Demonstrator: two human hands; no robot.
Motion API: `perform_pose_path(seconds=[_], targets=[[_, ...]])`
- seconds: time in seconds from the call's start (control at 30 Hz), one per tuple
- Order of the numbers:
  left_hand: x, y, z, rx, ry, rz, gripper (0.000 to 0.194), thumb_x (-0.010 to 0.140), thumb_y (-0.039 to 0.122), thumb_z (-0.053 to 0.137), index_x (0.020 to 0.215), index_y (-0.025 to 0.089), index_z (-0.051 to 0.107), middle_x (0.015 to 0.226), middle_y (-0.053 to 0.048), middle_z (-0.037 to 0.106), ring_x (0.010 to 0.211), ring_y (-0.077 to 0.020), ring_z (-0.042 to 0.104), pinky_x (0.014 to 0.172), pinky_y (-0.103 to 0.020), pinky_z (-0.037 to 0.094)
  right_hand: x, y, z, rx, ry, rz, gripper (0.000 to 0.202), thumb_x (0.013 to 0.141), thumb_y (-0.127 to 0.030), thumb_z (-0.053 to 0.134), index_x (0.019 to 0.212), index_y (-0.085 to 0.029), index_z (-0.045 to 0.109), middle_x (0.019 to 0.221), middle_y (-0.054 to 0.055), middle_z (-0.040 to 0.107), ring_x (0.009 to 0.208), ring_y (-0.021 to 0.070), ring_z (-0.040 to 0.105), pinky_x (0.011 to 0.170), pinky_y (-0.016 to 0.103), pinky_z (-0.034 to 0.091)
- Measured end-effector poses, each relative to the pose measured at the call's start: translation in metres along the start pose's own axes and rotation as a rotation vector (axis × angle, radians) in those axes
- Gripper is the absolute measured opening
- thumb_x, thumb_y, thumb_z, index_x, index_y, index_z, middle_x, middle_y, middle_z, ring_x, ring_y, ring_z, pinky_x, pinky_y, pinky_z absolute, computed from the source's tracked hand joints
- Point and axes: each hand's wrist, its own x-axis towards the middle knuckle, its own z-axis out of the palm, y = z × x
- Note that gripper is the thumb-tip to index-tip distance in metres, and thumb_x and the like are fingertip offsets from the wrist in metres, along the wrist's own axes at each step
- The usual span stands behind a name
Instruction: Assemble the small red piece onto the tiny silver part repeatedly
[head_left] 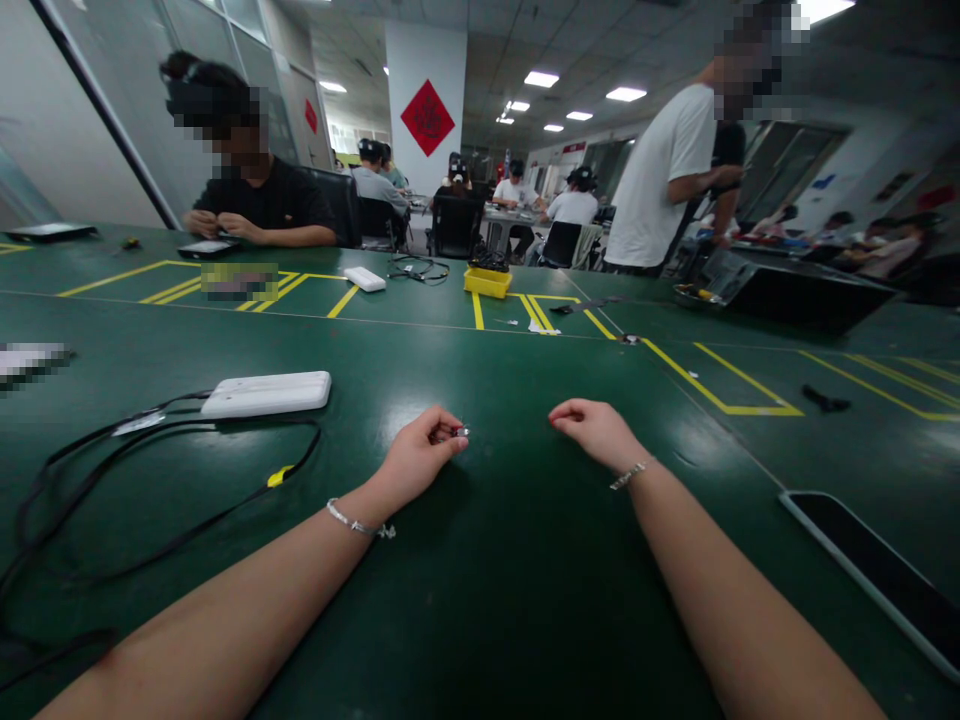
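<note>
My left hand [424,445] is closed in a pinch just above the green table [495,580]. A small shiny, silvery piece [463,432] sticks out between its thumb and fingertips, too small to name. My right hand [596,430] hovers to the right, apart from the left, with thumb and fingers pressed together. Whether anything is in that pinch cannot be made out. Left of my left hand lies a white power bank [268,394] with a black cable [187,425] at its end. A dark-screened phone [874,575] rests beside my right forearm.
Farther back stand a yellow box [487,281] and a second white power bank [365,279]. Yellow tape lines [757,410] mark the table. A large black case [810,290] sits at the back right. A person in black [270,205] works across the table; another in white [660,170] stands.
</note>
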Motion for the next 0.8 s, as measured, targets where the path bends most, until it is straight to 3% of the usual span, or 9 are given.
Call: perform_pose_path(seconds=[0.13, 0.27, 0.47, 0.8], targets=[[-0.001, 0.003, 0.000, -0.045, -0.023, 0.024, 0.013, 0.068, 0.018, 0.057, 0.079, 0.016, 0.051, 0.058, 0.006, 0.044, 0.054, -0.0071, 0.043, 0.052, -0.019, 0.035, -0.012, -0.043, 0.042, 0.850, -0.151, -0.068, 0.014, 0.060, -0.019, 0.063, 0.073, -0.017, 0.059, 0.076, 0.001, 0.062, 0.070, 0.0108, 0.056, 0.073, 0.028, 0.043], [-0.005, 0.005, 0.003, -0.030, -0.022, 0.088, 0.011, 0.070, 0.020, 0.057, 0.078, 0.016, 0.051, 0.060, 0.005, 0.047, 0.055, -0.0075, 0.043, 0.053, -0.020, 0.035, -0.024, -0.062, 0.063, 1.235, -0.223, -0.013, 0.018, 0.058, -0.014, 0.066, 0.073, -0.018, 0.057, 0.074, -0.001, 0.060, 0.070, 0.0085, 0.055, 0.072, 0.025, 0.043], [-0.007, 0.005, 0.006, 0.012, -0.022, 0.150, 0.010, 0.071, 0.023, 0.056, 0.078, 0.016, 0.053, 0.062, 0.003, 0.050, 0.058, -0.0092, 0.046, 0.056, -0.022, 0.037, -0.030, -0.063, 0.070, 1.373, -0.277, 0.023, 0.016, 0.058, -0.011, 0.067, 0.069, -0.016, 0.057, 0.072, -0.002, 0.060, 0.068, 0.0071, 0.055, 0.069, 0.022, 0.043], [-0.005, 0.001, 0.006, -0.041, 0.003, 0.088, 0.011, 0.071, 0.024, 0.056, 0.077, 0.016, 0.051, 0.060, 0.004, 0.048, 0.055, -0.0082, 0.044, 0.052, -0.021, 0.035, -0.031, -0.065, 0.075, 1.291, -0.294, 0.065, 0.016, 0.059, -0.018, 0.067, 0.070, -0.015, 0.055, 0.071, -0.001, 0.059, 0.064, 0.0077, 0.054, 0.069, 0.025, 0.043]])
